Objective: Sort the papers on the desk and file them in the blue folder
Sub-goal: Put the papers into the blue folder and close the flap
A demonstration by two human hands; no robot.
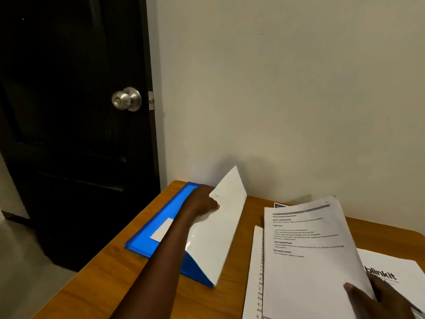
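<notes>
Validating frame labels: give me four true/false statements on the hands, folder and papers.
1. The left hand holds the cover of the blue folder lifted open. True.
2. The right hand is empty. False: it grips a printed sheet, thumb on top.
3. The blue folder lies right of the papers. False: it lies left of them, on the desk near the dark door.
4. A sheet printed "blinkit" lies on the desk by the right hand. True.

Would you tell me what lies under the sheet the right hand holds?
A numbered printed sheet and a blinkit page on the desk; their covered parts are unseen.
</notes>
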